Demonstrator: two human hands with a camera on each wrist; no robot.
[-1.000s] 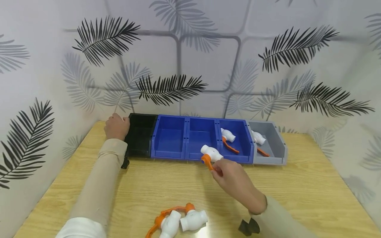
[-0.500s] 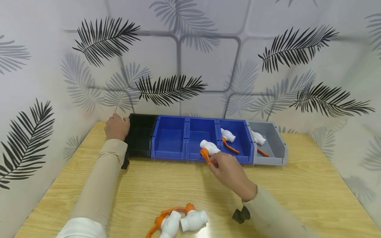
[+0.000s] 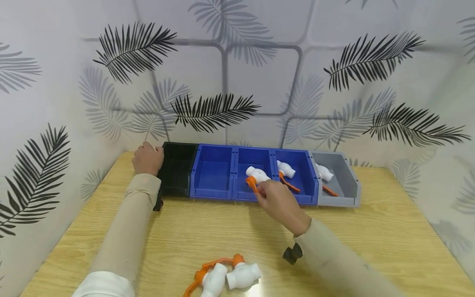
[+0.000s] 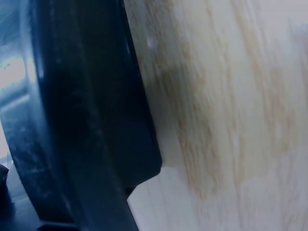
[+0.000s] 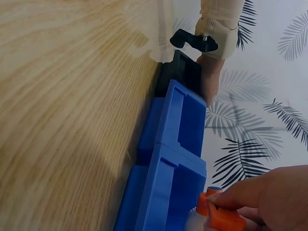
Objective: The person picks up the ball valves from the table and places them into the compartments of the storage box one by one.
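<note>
My right hand pinches the orange lever of a white plastic ball valve between thumb and fingers, over the middle blue bin. In the right wrist view, the orange lever shows at my fingertips and the white body is mostly out of frame. My left hand grips the left side of the black bin at the row's left end; its fingertips are hidden. Dark plastic of that bin's wall fills the left part of the left wrist view.
Another blue bin stands left of the middle one. One valve lies in the right blue bin, another in the grey bin. Two more valves lie on the wooden table near the front. A patterned wall rises behind.
My right hand has carried the ball valve forward and slightly left, from the front edge of the middle blue bin to over its inside. My left hand has stayed at the black bin.
</note>
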